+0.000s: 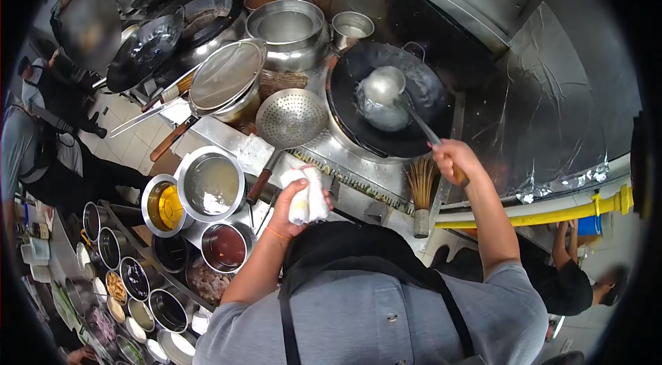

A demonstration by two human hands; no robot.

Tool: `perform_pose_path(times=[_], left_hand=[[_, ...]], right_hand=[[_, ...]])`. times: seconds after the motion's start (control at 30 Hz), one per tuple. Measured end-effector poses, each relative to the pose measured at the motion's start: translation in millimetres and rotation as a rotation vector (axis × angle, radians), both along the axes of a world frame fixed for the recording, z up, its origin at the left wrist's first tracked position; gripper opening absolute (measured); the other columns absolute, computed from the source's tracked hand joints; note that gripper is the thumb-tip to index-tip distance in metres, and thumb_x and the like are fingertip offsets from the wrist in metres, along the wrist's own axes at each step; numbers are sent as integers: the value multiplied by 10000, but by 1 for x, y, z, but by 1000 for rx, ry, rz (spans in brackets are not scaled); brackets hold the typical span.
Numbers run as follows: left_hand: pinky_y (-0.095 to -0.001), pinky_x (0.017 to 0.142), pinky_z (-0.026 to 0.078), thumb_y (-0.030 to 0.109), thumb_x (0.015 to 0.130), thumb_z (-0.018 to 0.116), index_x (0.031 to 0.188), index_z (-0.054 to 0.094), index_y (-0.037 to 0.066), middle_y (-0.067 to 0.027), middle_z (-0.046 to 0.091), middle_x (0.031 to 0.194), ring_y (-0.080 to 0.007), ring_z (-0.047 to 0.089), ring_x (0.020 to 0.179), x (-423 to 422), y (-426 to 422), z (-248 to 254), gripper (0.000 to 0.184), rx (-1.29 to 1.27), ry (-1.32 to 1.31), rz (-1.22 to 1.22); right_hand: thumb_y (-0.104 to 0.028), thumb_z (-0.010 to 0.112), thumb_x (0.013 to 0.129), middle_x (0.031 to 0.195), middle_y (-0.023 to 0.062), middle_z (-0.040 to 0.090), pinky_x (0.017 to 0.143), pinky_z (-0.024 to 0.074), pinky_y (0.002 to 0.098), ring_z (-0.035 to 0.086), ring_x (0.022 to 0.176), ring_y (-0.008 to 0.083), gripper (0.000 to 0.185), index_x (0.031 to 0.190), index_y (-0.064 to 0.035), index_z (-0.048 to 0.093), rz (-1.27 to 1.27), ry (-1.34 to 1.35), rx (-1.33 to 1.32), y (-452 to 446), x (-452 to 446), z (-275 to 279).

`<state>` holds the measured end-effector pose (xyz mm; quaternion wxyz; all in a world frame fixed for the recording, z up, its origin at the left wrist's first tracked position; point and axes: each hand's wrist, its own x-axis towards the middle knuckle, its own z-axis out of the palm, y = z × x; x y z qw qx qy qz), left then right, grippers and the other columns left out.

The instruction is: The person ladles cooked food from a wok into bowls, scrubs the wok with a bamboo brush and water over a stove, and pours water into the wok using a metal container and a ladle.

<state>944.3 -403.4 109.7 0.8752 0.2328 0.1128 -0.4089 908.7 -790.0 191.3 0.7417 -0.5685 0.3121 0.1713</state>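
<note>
My right hand (453, 159) is closed around the wooden-ended handle of a ladle (385, 86). The ladle's round bowl hangs over a dark wok (343, 104) on the range, in which clear liquid lies or splashes. My left hand (284, 219) grips a folded white cloth (305, 192) in front of my chest. Close to that hand, a perforated strainer (292, 119) rests with its wooden handle pointing toward me. A bamboo brush (421, 189) stands below the wok, left of my right forearm.
To the left are a pot of cloudy liquid (214, 182), a pot of yellow oil (165, 206) and a pot of red sauce (226, 246). A mesh sieve (227, 75) sits behind. A yellow pipe (538, 215) runs at right. Other people stand left and right.
</note>
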Motion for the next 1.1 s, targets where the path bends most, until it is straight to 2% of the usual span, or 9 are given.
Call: perform_pose_path(times=[0.17,0.43,0.5,0.57,0.63,0.7,0.77,0.9,1.1], left_hand=[[-310,719,506,230,862,578,1172,574,32,-90,612,1020,-194,611,805,59,81,-10,368,705,-429,339],[-361,602,536,437,842,549,1027,602,69,-111,631,775,-243,632,670,81,150,-35,415,115,49,457],[-415,670,548,513,810,520,1072,594,61,-234,626,946,-322,638,824,75,140,-39,528,-290,-12,352],[-434,854,481,403,863,499,1160,563,27,-233,556,1207,-352,600,970,78,98,1,483,645,-225,15],[-425,1107,143,301,858,556,1217,553,51,-86,533,1300,-296,434,1246,62,65,-28,437,730,-833,91],[-356,1125,51,182,810,626,1125,601,-20,-85,568,1253,-216,411,1257,68,60,-28,374,680,-828,92],[-358,1126,87,191,788,653,1108,608,-27,-114,572,1238,-240,398,1267,74,78,-24,390,688,-797,186],[-376,874,496,243,856,555,1213,497,14,-143,621,1068,-244,615,963,91,131,-52,429,472,-136,133],[-489,797,517,539,808,488,1151,526,42,-261,542,1154,-415,575,994,100,106,-99,604,11,56,-19]], right_hand=[[-82,584,811,528,32,485,308,341,268,438,357,119,125,731,-29,505,87,-152,-600,26,29,20],[-64,587,803,511,56,485,322,358,311,445,355,139,210,618,-23,498,306,-347,-507,78,282,19],[-76,605,808,520,74,511,336,382,294,474,373,148,212,629,9,530,321,-178,-461,110,349,6],[-73,611,794,521,92,528,346,396,295,490,373,162,211,614,18,550,357,-167,-702,140,412,-30],[-80,615,783,526,97,542,348,402,303,495,366,177,205,618,31,569,592,-188,-938,163,457,-59],[-69,583,791,489,66,497,342,397,271,464,347,147,216,599,11,529,551,-175,-877,177,491,-90],[-51,531,811,449,27,423,333,388,225,426,340,105,257,565,-19,462,62,103,122,188,496,-91],[-40,463,846,516,-7,396,320,372,186,423,366,76,135,874,83,412,-174,130,927,164,473,-89],[-50,479,877,583,2,401,313,331,184,406,405,68,344,1161,76,332,-96,-17,980,139,393,-71]])
